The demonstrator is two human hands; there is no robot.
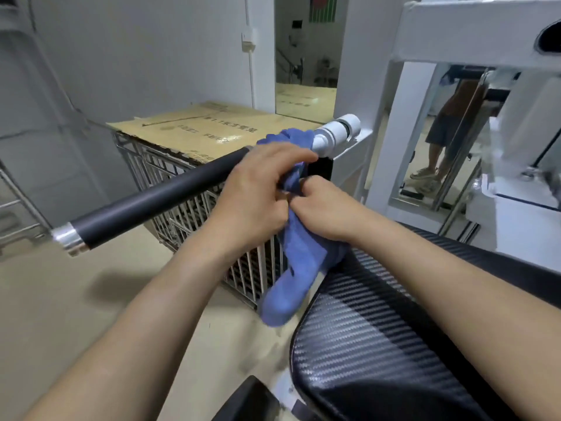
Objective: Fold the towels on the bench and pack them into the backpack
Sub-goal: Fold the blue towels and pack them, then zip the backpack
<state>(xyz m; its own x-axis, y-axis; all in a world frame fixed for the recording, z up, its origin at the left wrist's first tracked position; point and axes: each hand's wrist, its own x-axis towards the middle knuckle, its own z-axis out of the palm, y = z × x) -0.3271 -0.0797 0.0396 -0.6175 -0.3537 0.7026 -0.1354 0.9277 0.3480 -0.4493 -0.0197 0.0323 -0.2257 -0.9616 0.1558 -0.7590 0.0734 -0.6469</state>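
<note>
A blue towel hangs over the black bar of a gym machine, bunched at the top near the white bar end and drooping down beside the black carbon-pattern bench pad. My left hand grips the towel's upper part just below the bar. My right hand pinches the towel right next to it. The two hands touch each other. No backpack is in view.
A metal wire cage topped with cardboard stands behind the bar. The white machine frame rises at right. A mirror reflects a standing person's legs. An open doorway lies at the back.
</note>
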